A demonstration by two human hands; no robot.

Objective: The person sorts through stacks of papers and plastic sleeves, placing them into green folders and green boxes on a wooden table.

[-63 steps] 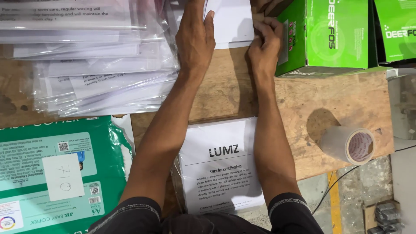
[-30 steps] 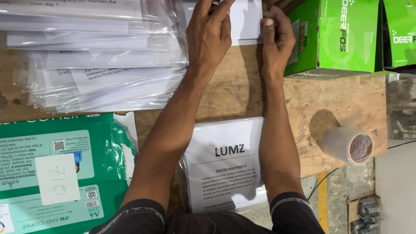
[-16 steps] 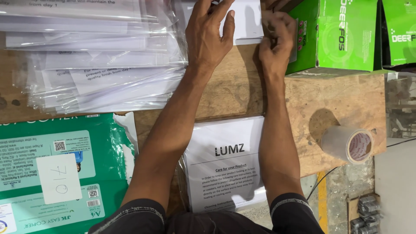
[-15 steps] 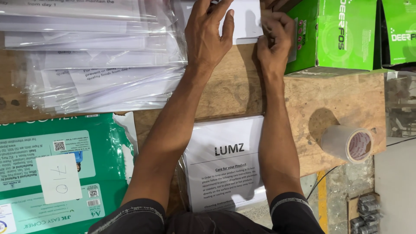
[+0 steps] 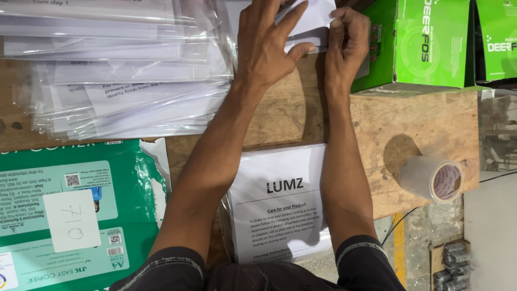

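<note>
Both my hands work on a white sheet of paper (image 5: 315,19) at the far edge of the wooden table (image 5: 420,124). My left hand (image 5: 266,46) lies flat over the sheet with fingers spread, pressing it down. My right hand (image 5: 347,40) pinches the sheet's right edge between thumb and fingers. Between my forearms, near my body, lies a printed white care sheet in a clear sleeve (image 5: 283,202).
A stack of clear-sleeved printed sheets (image 5: 118,75) fills the left. A green ream of copier paper (image 5: 70,215) lies at the near left. Green boxes (image 5: 425,40) stand at the far right. A tape roll (image 5: 433,178) sits near the table's right edge.
My hands have moved slightly farther up the table. The right hand's fingers have closed on the sheet's edge while the left keeps pressing it flat.
</note>
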